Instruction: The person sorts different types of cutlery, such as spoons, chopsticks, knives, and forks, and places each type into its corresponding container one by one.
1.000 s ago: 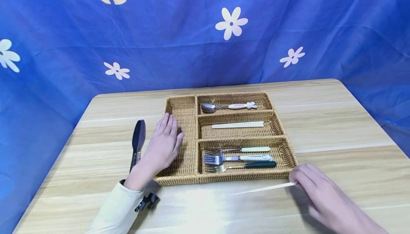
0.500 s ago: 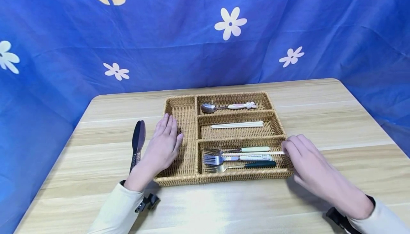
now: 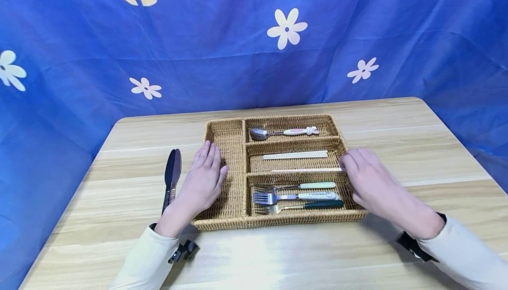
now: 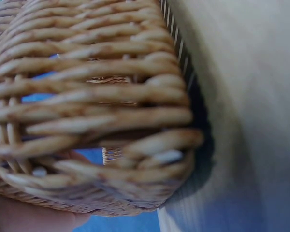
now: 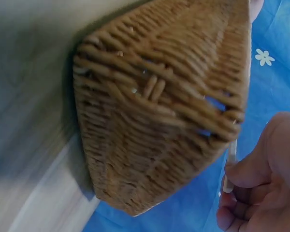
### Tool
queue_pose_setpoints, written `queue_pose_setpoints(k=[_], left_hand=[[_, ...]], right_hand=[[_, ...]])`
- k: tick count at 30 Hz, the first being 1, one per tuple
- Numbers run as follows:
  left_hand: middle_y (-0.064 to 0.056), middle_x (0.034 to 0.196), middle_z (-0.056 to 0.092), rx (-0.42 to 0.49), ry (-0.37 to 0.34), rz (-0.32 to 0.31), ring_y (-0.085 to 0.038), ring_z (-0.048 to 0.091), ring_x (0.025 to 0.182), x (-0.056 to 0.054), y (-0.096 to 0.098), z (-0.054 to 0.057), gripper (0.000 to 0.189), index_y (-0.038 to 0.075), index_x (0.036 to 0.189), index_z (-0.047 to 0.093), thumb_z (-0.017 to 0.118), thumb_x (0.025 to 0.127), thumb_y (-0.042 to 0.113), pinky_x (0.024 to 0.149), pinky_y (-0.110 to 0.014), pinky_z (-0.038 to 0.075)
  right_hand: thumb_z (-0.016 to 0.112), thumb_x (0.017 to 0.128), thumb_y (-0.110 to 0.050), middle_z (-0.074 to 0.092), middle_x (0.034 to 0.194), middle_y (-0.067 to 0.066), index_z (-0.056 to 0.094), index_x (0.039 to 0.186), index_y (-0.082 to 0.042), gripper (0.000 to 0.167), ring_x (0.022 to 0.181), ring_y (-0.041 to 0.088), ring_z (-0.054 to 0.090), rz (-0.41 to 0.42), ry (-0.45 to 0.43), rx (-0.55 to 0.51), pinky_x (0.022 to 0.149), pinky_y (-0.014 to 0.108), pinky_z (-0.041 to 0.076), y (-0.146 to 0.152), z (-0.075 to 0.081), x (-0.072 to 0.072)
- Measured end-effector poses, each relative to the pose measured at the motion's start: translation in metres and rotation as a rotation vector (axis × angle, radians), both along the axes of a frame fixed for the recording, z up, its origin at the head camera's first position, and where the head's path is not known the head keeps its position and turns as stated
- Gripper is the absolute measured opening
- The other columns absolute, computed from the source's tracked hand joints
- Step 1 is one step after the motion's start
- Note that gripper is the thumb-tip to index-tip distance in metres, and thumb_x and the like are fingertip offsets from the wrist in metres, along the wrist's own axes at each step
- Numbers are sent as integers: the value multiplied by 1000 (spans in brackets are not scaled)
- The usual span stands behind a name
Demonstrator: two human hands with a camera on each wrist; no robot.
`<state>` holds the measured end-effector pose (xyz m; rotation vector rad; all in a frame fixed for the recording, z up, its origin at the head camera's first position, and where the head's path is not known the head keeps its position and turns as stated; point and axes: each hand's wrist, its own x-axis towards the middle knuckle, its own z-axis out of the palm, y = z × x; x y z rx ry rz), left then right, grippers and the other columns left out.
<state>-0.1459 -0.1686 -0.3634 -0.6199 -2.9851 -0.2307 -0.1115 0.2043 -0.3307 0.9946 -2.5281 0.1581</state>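
Observation:
A wicker cutlery tray [image 3: 297, 221] divided into compartments sits on the table. My right hand [image 3: 371, 182], at the tray's right side, pinches the end of a pale chopstick [image 3: 303, 170] between thumb and fingers; the chopstick lies level along the front divider of the middle compartment. In the right wrist view its pinched end [image 5: 227, 185] shows between thumb and finger. Several pale chopsticks [image 3: 295, 154] lie behind it in that compartment. My left hand [image 3: 202, 182] rests on the tray's left rim, fingers straight and together, thumb toward the inside.
A spoon [image 3: 285, 132] lies in the back compartment. The front one holds forks, with pale green, white [image 3: 317, 196] and dark green handles. Two dark knives [image 3: 172, 173] lie on the table left of the tray, partly behind the left forearm. A blue cloth [image 3: 238, 39] hangs behind.
My right hand has carried the chopstick from in front of the tray, over the forks, back to the middle compartment. The left hand has stayed on the left rim.

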Motion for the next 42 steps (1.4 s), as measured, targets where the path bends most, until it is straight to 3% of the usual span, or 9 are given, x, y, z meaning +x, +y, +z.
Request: queue_pose_setpoints(k=[7,13,22,27,35,42], left_hand=[[-32,151,21,-7,-9,6,-42,9,145,-1,0,0,58,-18,143,26,34,105,25,119,-49,7],[-32,152,20,-8,-13,6,-42,8,145,-1,1,0,57,-18,143,25,34,105,25,119,-50,9],[-33,152,17,9,-19,10,-42,7,145,-1,1,1,59,-18,143,23,32,106,27,119,-50,9],[-33,153,15,21,-32,17,-42,5,145,-1,1,1,62,-17,144,21,29,106,30,119,-50,6],[-34,152,18,25,5,-1,-42,7,145,-1,2,-1,63,-18,143,22,25,107,33,119,-50,9],[-33,153,16,26,-21,21,-41,5,145,-2,1,-2,64,-18,144,20,27,107,33,119,-48,6]], right_hand=[[62,49,18,53,91,17,52,100,10,52,83,32,48,-19,-44,-9,76,45,46,0,3,-18],[73,53,15,52,87,12,52,95,4,48,81,29,48,-58,-99,70,75,41,47,-3,2,-30],[69,58,15,53,85,13,54,90,5,36,79,29,49,-52,-127,150,74,39,48,-13,-7,-51],[76,58,11,55,84,13,56,90,6,38,79,28,51,-36,-152,185,75,38,49,-17,-11,-61],[70,59,17,57,83,14,58,88,6,34,81,30,56,3,-235,154,77,39,54,-21,-10,-70],[60,61,24,58,75,8,62,82,4,30,70,23,59,19,-352,128,65,29,56,-27,-8,-79]])
